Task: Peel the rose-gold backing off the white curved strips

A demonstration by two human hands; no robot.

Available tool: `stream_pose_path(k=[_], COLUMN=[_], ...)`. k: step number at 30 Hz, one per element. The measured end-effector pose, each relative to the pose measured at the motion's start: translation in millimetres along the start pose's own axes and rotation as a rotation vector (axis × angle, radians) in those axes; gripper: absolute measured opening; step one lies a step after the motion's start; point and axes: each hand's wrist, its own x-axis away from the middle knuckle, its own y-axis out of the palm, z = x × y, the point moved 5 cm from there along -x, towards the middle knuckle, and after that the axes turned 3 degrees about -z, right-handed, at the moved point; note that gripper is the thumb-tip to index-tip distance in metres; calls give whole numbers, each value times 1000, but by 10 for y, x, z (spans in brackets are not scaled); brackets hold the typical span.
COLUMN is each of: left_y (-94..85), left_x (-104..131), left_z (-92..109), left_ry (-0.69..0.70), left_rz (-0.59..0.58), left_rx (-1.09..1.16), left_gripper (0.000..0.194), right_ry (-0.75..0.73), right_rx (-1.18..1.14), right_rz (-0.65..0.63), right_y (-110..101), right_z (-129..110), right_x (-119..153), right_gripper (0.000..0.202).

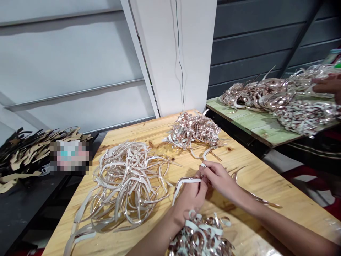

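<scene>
My left hand (194,193) is closed on a strip (186,180), white on one face and shiny rose-gold on the other, whose tail curls down to the left. Its fingers meet those of my right hand (216,177), which pinches the strip's other end, where a small white tip shows above the thumb. To the left lies a large tangle of long strips (128,185). Below my wrists is a heap of short curled pieces (202,236). Beyond my hands sits a bunch of rose-gold strips (193,129).
All of this lies on a wooden table (266,227). On the right, a green-topped table (269,129) carries more shiny strips, with another person's hand (329,85) over them. On the left, a dark table (23,213) bears black and tan strips (32,153). White wall panels stand behind.
</scene>
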Motion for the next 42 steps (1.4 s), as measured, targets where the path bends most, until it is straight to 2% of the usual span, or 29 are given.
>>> stream_pose_path(k=[12,22,42], left_y=[6,-8,-3], left_x=[2,17,18], left_z=[-37,19,-32], left_ry=[-23,-42,-35], left_rz=[37,7,31], left_rx=[-32,-18,-55], left_gripper=[32,36,38], right_ry=[10,-26,-25], right_rx=[2,3,2], right_rz=[-2,12,18], right_y=[7,14,19], right_z=[-20,-58,-73], right_x=[4,13,19], right_gripper=[25,25,25])
